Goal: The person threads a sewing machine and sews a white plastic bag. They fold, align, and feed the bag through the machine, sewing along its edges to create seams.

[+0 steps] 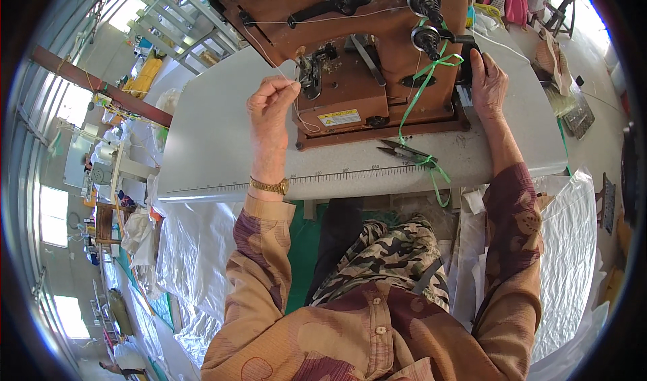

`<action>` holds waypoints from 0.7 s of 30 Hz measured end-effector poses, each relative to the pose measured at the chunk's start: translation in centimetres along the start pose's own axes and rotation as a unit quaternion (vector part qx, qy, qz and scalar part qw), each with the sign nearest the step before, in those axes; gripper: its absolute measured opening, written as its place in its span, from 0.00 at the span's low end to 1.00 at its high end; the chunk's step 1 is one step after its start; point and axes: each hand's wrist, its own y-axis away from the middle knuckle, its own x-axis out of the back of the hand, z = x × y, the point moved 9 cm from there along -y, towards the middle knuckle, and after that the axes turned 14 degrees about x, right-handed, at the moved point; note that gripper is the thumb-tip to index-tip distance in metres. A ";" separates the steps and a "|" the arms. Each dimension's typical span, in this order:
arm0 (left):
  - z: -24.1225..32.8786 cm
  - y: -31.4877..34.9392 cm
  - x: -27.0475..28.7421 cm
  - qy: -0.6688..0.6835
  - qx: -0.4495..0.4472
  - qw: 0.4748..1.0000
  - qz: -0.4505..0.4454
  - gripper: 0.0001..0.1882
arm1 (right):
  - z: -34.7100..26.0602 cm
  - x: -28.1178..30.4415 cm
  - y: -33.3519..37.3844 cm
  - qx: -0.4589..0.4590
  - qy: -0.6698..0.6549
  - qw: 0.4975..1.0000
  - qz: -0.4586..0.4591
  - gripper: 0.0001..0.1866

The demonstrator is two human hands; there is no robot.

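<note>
A brown sewing machine (391,34) stands on the grey table in front of me. My left hand (273,105) is beside its needle area (310,74), thumb and fingertips pinched on a white thread (265,49). That thread runs down from the machine's upper left, and its loose end trails over the bed. My right hand (490,88) wraps round the black handwheel (464,61) at the machine's right side, its fingers partly hidden. Dark thread snips (408,153) lie on the table before the machine, tied to a green ribbon (409,115) hanging from above.
A printed ruler scale (337,173) follows the front edge of the grey table (209,132). Silvery plastic sheeting (195,260) hangs below on the left, with more sheeting (566,239) at the right. A metal rack (182,27) stands behind at the far left.
</note>
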 end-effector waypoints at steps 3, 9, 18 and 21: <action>0.1 0.0 0.0 -0.006 -0.005 1.000 0.010 0.04 | 0.1 -0.1 0.1 -0.011 0.004 1.000 -0.006 0.29; -0.1 -0.3 0.0 0.001 -0.005 1.000 0.009 0.03 | 0.2 -0.1 0.1 -0.001 -0.002 1.000 -0.003 0.29; -0.3 -0.5 -0.2 -0.020 -0.011 1.000 0.016 0.02 | 0.1 -0.1 0.1 0.010 -0.005 1.000 0.010 0.24; -0.4 -0.7 -0.2 -0.027 -0.012 0.999 0.024 0.02 | 0.3 -0.1 0.1 0.004 -0.005 1.000 0.009 0.24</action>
